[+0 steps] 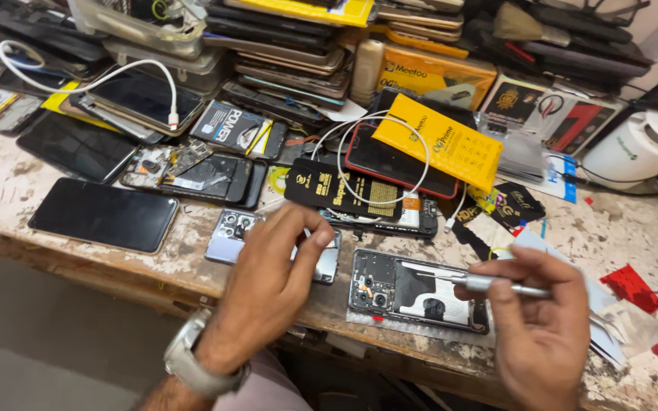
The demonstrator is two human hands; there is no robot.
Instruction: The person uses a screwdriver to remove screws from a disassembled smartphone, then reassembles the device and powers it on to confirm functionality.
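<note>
An opened phone with its back off lies near the bench's front edge, showing its dark board and battery. My right hand grips a slim metal screwdriver whose tip points left over the phone's upper part. My left hand, wrist watch on, rests just left of that phone. Its fingers press on a silver back cover with camera holes. The thumb and forefinger are pinched together; whether they hold anything is too small to tell.
A worn wooden bench carries a dark phone at left, more opened phones, a white cable, yellow and black packets, and stacks of phones and boxes at the back. Red plastic pieces lie at right.
</note>
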